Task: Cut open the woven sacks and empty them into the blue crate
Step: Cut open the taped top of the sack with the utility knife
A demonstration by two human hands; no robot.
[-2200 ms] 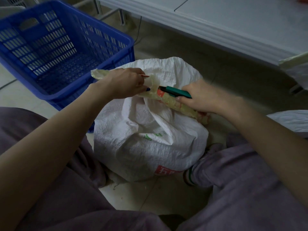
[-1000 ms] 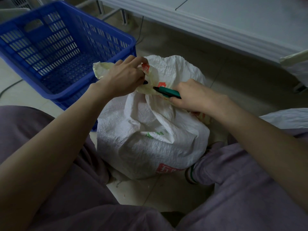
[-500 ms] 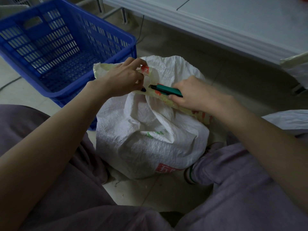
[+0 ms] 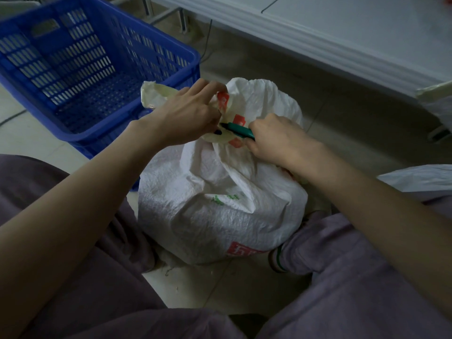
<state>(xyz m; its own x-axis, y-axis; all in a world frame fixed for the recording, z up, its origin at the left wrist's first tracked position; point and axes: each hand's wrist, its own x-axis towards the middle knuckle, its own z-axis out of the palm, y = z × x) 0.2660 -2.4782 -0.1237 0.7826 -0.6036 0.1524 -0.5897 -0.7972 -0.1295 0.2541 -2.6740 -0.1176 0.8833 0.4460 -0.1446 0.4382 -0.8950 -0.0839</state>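
A full white woven sack [image 4: 220, 206] stands on the floor between my legs, with red and green print on it. Its mouth is bound by a yellowish taped strip [image 4: 156, 94] with red marks. My left hand [image 4: 188, 113] grips that strip near the sack's top. My right hand [image 4: 276, 138] holds a green utility knife [image 4: 238, 130], its tip pointing left against the strip, close to my left fingers. The blue crate [image 4: 80, 64] stands just left of the sack, slotted and holding nothing that I can see.
A white table edge [image 4: 318, 37] runs across the top right, with metal legs behind the crate. Another white sack [image 4: 415, 177] lies at the right by my knee. A further bag [image 4: 437, 99] hangs at the far right. My purple-trousered legs flank the sack.
My left hand has lifted and bunched the taped strip higher. The knife in my right hand has worked left along the strip, toward my left fingers.
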